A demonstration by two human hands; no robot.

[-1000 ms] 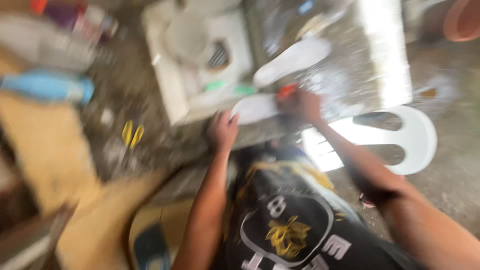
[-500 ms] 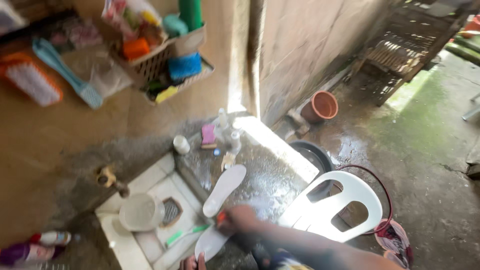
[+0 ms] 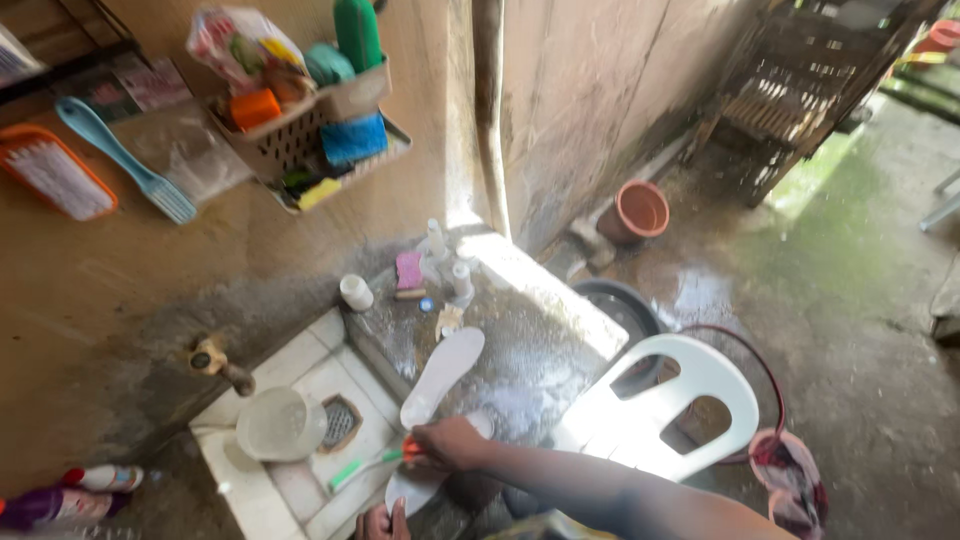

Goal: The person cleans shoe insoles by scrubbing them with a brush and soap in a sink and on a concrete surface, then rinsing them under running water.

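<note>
The right hand (image 3: 450, 442) is closed around the orange end of a brush with a green handle (image 3: 365, 468), held over the near white insole (image 3: 420, 483) lying on the wet counter edge. The left hand (image 3: 382, 522) presses that insole's near end at the frame's bottom; whether its fingers grip cannot be told. A second white insole (image 3: 443, 375) lies just beyond, farther along the counter, right of the tiled sink (image 3: 300, 400).

A white plastic chair (image 3: 660, 405) stood at four o'clock, a terracotta pot (image 3: 640, 210) at one o'clock. A wall basket (image 3: 310, 135) of sponges hung at eleven o'clock, a blue brush (image 3: 125, 160) beside it at ten.
</note>
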